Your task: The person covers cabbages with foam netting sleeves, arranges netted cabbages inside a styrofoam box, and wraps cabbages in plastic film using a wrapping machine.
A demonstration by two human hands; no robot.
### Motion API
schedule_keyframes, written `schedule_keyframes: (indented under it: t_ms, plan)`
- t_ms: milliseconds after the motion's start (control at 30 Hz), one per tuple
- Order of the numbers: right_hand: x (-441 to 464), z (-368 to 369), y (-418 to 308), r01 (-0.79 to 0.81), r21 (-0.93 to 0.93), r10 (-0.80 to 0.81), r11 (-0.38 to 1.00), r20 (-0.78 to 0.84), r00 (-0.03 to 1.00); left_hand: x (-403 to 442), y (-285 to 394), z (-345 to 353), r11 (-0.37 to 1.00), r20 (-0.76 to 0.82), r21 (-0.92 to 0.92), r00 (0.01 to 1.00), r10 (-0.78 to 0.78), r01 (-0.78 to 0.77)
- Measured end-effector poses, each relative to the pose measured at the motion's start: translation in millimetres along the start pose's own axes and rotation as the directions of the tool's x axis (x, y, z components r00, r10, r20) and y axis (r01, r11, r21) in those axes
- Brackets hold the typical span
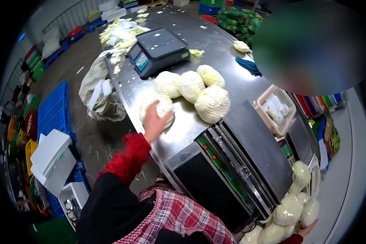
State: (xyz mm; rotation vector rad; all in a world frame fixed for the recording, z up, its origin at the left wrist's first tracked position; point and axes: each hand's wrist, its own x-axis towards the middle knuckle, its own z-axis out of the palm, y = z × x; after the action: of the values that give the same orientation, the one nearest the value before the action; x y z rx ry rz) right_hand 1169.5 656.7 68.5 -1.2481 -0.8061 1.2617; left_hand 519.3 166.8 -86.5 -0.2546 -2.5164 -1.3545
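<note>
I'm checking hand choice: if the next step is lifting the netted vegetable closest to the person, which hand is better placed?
Probably the left hand: it is already on that netted vegetable. The right hand is across the machine, beside the shiny wrapped ones.

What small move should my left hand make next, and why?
Probably close the left hand around the netted cabbage and draw it toward the black-plated machine: the hand lies on it, and the glossy cabbages by the right hand look film-wrapped.
</note>
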Motion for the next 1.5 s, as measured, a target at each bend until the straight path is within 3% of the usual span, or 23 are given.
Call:
schedule_keyframes:
  t_ms: [67,167,200,233,267,333,400,500,567,633,700,767,833,900,1000,1067,1100,1200,1300,1333,1367,1400,1500]
  plan:
    - [-2.8,21.4,10.7,-0.141,0.02,0.14,0.99,0.044,0.989,44.7,-41.3,-14.1,0.951,-0.063,0.31,0.998,0.006,0.014]
    - [-37.5,54.2,-6.5,-0.041,-0.132,0.004,0.99,-0.274,0.962,90.5,-87.4,-23.3,0.866,0.255,0.286,0.839,-0.481,0.41]
    - [-0.6,24.7,-11.5,-0.11,-0.631,-0.205,0.768,-0.404,0.891,94.7,-96.6,-23.0,0.86,0.261,0.294,0.831,-0.492,0.417]
    - [26.2,4.4,-15.2,-0.261,-0.911,-0.448,0.321,-0.389,0.805,97.8,-98.5,-24.4,0.836,0.392,0.213,0.74,-0.547,0.505]
    - [40.5,-2.8,-15.9,-0.264,-0.913,-0.455,0.312,-0.388,0.801,98.2,-98.4,-24.7,0.791,0.521,0.139,0.635,-0.57,0.596]
    - [54.7,-18.1,-12.4,0.197,-0.973,-0.616,0.123,0.081,0.784,79.2,-95.1,-26.1,0.789,0.519,-0.019,0.681,-0.517,0.614]
    - [-22.9,36.1,20.6,0.545,-0.813,-0.676,0.204,0.286,0.68,56.9,-84.3,-25.9,0.68,0.522,-0.29,0.707,-0.477,0.673]
    - [-147.7,137.0,89.0,0.702,-0.5,-0.483,0.507,0.51,0.712,24.0,-107.0,0.7,0.495,0.491,-0.572,0.756,-0.432,0.654]
    - [-243.2,200.2,139.5,0.43,-0.263,-0.156,0.864,0.671,0.725,10.5,-97.7,3.0,0.338,0.514,-0.628,0.7,-0.496,0.701]
    - [-313.2,246.5,169.6,0.527,-0.367,0.045,0.767,0.849,0.526,-0.4,-100.0,-1.1,0.304,0.529,-0.671,0.724,-0.444,0.676]
    - [-355.0,291.0,183.6,0.699,-0.111,-0.058,0.707,0.975,0.213,-4.2,-78.7,-21.6,0.153,0.599,-0.734,0.738,-0.311,0.661]
    - [-375.6,332.5,186.2,0.775,0.077,-0.233,0.628,0.968,0.093,-1.0,-30.2,-43.6,0.189,0.656,-0.72,0.744,-0.127,0.667]
    - [-383.3,366.0,177.7,0.805,0.075,-0.272,0.589,0.956,0.11,3.6,16.2,-45.8,0.194,0.715,-0.69,0.699,0.027,0.698]
    - [-371.6,378.8,176.5,0.594,0.031,-0.148,0.804,0.977,0.151,1.4,68.6,-29.2,0.177,0.727,-0.685,0.68,0.095,0.707]
    - [-342.0,369.1,164.3,0.77,0.015,-0.316,0.638,0.917,0.244,-0.8,132.3,3.5,0.246,0.751,-0.658,0.644,0.144,0.712]
    - [-316.2,364.4,148.5,0.426,-0.088,-0.156,0.9,0.848,0.507,-4.9,164.5,28.2,0.259,0.764,-0.645,0.61,0.208,0.719]
    - [-301.7,360.9,144.7,0.453,-0.084,-0.189,0.887,0.831,0.523,-7.3,179.4,40.4,0.291,0.777,-0.629,0.592,0.214,0.721]
    - [-271.3,345.1,132.7,0.86,-0.195,-0.472,0.471,0.768,0.433,-11.0,212.7,78.1,0.405,0.811,-0.582,0.541,0.223,0.705]
    - [-250.7,333.1,113.5,0.901,-0.017,-0.57,0.434,0.77,0.289,-21.2,232.2,130.5,0.488,0.841,-0.538,0.479,0.253,0.687]
    - [-253.6,322.5,102.6,0.609,0.052,-0.315,0.791,0.889,0.334,-24.4,236.0,149.0,0.512,0.852,-0.52,0.459,0.251,0.684]
    - [-240.1,310.6,96.4,0.608,0.046,-0.32,0.792,0.881,0.349,-26.1,241.6,160.6,0.521,0.857,-0.512,0.445,0.258,0.684]
    - [-220.8,292.5,86.5,0.227,-0.016,-0.051,0.974,0.956,0.288,-28.4,246.4,170.6,0.519,0.901,-0.433,0.367,0.23,0.737]
    - [-195.6,285.3,118.0,0.174,-0.116,0.005,0.978,0.845,0.535,-31.8,245.8,199.7,0.544,0.953,-0.297,0.209,0.22,0.785]
